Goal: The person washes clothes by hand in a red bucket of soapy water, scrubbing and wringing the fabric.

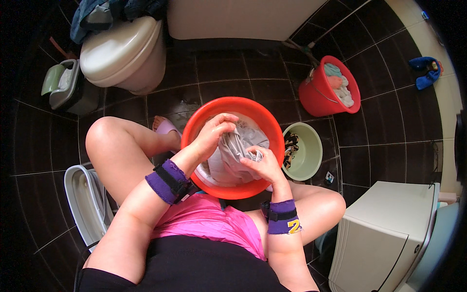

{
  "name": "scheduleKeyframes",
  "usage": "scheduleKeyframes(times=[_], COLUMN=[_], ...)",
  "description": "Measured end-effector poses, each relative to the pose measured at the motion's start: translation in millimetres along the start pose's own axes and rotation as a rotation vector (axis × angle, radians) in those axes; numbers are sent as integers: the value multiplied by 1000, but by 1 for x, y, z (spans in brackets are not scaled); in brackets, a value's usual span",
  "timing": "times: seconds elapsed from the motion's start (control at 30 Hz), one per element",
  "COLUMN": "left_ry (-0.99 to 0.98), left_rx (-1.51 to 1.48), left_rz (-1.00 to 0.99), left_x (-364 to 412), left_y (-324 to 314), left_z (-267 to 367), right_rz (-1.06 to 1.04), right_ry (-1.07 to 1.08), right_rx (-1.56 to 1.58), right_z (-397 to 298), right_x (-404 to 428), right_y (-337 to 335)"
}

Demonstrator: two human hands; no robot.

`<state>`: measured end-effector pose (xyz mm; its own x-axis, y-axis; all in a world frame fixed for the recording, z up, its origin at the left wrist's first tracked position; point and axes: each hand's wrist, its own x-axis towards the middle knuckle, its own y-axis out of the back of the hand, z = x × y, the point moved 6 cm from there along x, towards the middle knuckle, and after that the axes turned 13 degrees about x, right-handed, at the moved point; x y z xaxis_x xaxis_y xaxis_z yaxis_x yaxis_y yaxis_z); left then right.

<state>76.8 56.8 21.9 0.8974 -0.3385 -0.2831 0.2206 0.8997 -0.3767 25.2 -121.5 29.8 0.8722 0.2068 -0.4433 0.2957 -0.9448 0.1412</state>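
Note:
A wet light-grey cloth (235, 160) is bunched up inside a red-orange plastic basin (277, 127), which stands on the floor between my knees. Around the cloth, cloudy water (250, 122) with some suds covers the basin's bottom. My left hand (215, 133) grips the upper left part of the cloth, its fingers curled over it. On the right side, my right hand (264, 164) pinches a gathered fold between thumb and fingers. Stretched folds run between the two hands. Both wrists wear purple bands with dark straps.
A pale green basin (310, 153) holding patterned fabric (290, 148) sits right of the red one. Farther off stands a red bucket (313, 91) of laundry. A toilet (120, 54), a waste bin (73, 91), a grey plastic tub (78, 204) and a white cabinet (368, 241) surround me.

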Motion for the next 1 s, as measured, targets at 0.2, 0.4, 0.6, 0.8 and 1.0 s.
scheduleKeyframes(times=[0.2,0.4,0.6,0.8,1.0], left_ry=[-52,112,161,289,280], left_rx=[72,169,175,-174,-347], left_rz=[-86,112,266,201,-138], left_x=[-8,-9,-6,-9,-10], left_y=[-7,-6,-22,-68,-74], left_z=[6,-24,-52,-63,-66], right_rz=[-81,297,290,640,546], right_ry=[324,461,657,736,734], right_rx=[-5,447,-80,-323,-261], right_z=[-9,-9,-69,-17,-60], right_x=[-2,5,-34,-2,-29], right_y=[-6,10,-51,-12,-34])
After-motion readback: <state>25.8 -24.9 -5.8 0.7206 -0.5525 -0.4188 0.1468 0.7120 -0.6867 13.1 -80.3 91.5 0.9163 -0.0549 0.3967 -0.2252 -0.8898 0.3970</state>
